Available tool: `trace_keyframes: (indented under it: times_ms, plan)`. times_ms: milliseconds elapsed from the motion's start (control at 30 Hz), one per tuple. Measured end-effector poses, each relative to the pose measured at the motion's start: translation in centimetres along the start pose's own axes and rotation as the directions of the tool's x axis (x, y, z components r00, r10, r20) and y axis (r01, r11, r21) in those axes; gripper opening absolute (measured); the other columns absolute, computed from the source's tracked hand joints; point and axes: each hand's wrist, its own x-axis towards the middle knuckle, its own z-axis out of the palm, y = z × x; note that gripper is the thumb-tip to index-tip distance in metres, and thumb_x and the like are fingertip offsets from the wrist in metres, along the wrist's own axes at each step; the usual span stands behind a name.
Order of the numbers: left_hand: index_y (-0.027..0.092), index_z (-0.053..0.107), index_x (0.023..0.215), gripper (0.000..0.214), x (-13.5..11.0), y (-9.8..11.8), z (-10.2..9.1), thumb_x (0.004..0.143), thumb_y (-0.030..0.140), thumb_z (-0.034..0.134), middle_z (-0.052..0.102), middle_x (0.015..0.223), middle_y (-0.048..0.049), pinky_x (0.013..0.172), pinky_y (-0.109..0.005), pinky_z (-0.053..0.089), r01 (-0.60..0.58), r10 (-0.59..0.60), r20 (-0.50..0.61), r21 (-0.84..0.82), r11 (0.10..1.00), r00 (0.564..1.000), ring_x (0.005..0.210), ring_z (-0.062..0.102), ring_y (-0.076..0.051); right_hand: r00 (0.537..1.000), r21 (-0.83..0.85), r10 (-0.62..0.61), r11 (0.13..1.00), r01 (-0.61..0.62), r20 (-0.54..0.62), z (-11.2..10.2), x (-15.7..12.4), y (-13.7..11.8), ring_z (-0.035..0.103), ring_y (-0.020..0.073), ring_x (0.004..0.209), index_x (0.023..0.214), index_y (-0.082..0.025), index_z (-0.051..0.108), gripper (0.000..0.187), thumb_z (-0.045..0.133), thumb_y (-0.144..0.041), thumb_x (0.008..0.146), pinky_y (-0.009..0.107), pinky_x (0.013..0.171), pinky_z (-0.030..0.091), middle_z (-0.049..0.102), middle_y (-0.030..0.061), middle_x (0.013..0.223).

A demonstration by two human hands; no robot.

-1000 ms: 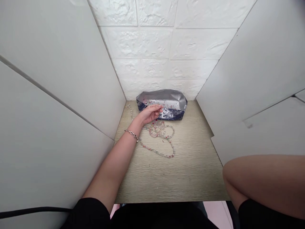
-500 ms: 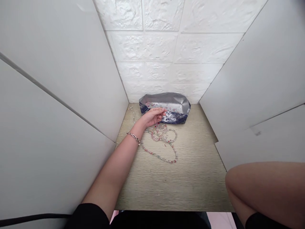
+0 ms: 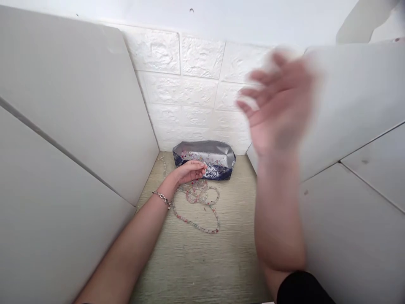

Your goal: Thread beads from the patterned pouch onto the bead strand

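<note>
Head view: the left hand (image 3: 190,172) curls its fingers (image 3: 198,168) over the bead string (image 3: 198,207), grip unclear; the right hand (image 3: 278,103) is up, wide open, empty. A fast tug could tangle the string.

Rear wall: white embossed brick-pattern panelling (image 3: 183,97), joints running level and upright, surface relief intact. Left side: smooth pale grey partition (image 3: 69,118), one straight seam crossing its lower section diagonally. Right side: matching pale grey partition (image 3: 357,105), seamed in its lower part. Above the brickwork: plain white surface (image 3: 221,21) bearing a small dark mark (image 3: 191,10). Base: pale wood-grain worktop (image 3: 234,257), finely lined. Light even and diffuse, shadows soft.
</note>
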Motion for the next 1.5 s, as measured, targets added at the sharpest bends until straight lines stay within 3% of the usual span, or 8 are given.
trace_keyframes:
  times_ms: [100,333,800,967,1067,1167,1267,1500]
  plan:
    - [0.009,0.063,0.07,0.014,-0.3,0.1,-0.2,0.062,0.02,0.065,0.061,0.061,-0.005,0.059,-0.02,0.043,0.029,-0.032,0.054,0.061,0.998,0.998,0.057,0.056,-0.008,0.895,-0.074,0.224,0.975,-0.212,0.386,5.7,1.0,5.5,0.057,0.0107,0.072,0.101,-0.012,0.051,0.031,0.037,-0.029,0.081,0.025,0.066,0.045,0.059,0.0069,0.095]
    - [0.009,0.064,0.069,0.019,-0.4,0.2,-0.3,0.057,0.022,0.069,0.062,0.059,-0.0059,0.056,-0.02,0.042,0.109,-0.126,0.135,0.132,0.985,0.983,0.057,0.057,-0.009,0.642,-0.558,0.34,0.813,0.166,0.687,13.2,-1.3,15.9,0.053,0.0216,0.096,0.095,-0.011,0.06,0.03,0.046,-0.007,0.069,0.027,0.082,0.038,0.06,0.013,0.101]
    - [0.01,0.063,0.068,0.014,-0.7,0.2,0.4,0.057,0.018,0.068,0.062,0.063,-0.0056,0.06,-0.021,0.043,0.077,-0.087,0.085,0.121,0.99,0.993,0.059,0.057,-0.009,0.566,-0.621,0.479,0.781,0.074,0.671,12.8,-1.6,15.0,0.057,0.02,0.08,0.086,-0.012,0.06,0.02,0.047,-0.013,0.07,0.025,0.069,0.041,0.062,0.0126,0.09]
    - [0.011,0.063,0.071,0.015,-0.5,0.0,-0.1,0.059,0.02,0.067,0.062,0.068,-0.0057,0.062,-0.021,0.043,0.106,-0.111,0.044,0.107,0.989,0.993,0.061,0.057,-0.009,0.645,-0.595,0.447,0.803,0.016,0.62,12.5,-1.9,16.2,0.055,0.017,0.079,0.079,-0.012,0.06,0.016,0.046,-0.013,0.071,0.025,0.072,0.04,0.063,0.0098,0.086]
    - [0.011,0.062,0.073,0.015,-0.4,-0.1,-0.1,0.061,0.02,0.065,0.062,0.068,-0.0051,0.062,-0.021,0.044,0.097,-0.101,0.036,0.103,0.99,0.994,0.062,0.057,-0.009,0.744,-0.334,0.467,0.88,-0.338,0.478,12.1,-1.9,16.8,0.053,0.0116,0.07,0.08,-0.012,0.056,0.014,0.043,-0.013,0.072,0.023,0.068,0.042,0.06,0.0056,0.078]
    - [0.011,0.061,0.075,0.014,-0.4,0.0,0.0,0.064,0.02,0.063,0.061,0.068,-0.0043,0.063,-0.02,0.044,0.079,-0.083,0.048,0.078,0.994,0.995,0.063,0.057,-0.009,0.704,0.244,0.627,0.665,-0.706,0.334,11.6,-1.6,16.8,0.047,0.0063,0.053,0.076,-0.014,0.05,0.01,0.041,-0.011,0.075,0.018,0.057,0.042,0.052,-0.0012,0.062]
    - [0.011,0.06,0.076,0.012,-0.4,0.0,0.1,0.066,0.019,0.06,0.061,0.069,-0.0037,0.064,-0.02,0.044,0.066,-0.069,0.054,0.05,0.997,0.996,0.064,0.057,-0.008,0.586,0.609,0.722,0.289,-0.739,0.368,11.1,-1.3,16.7,0.044,0.0041,0.048,0.07,-0.016,0.047,0.011,0.041,-0.009,0.077,0.014,0.052,0.041,0.046,-0.0038,0.055]
    - [0.01,0.058,0.076,0.013,-0.2,-0.1,-0.1,0.067,0.019,0.06,0.061,0.068,-0.0045,0.062,-0.022,0.043,0.059,-0.06,0.04,0.034,0.998,0.997,0.062,0.057,-0.008,0.446,0.759,0.763,-0.088,-0.645,0.468,10.6,-2.0,16.4,0.048,0.0062,0.048,0.072,-0.016,0.048,0.014,0.036,-0.015,0.08,0.017,0.047,0.042,0.047,-0.0018,0.054]
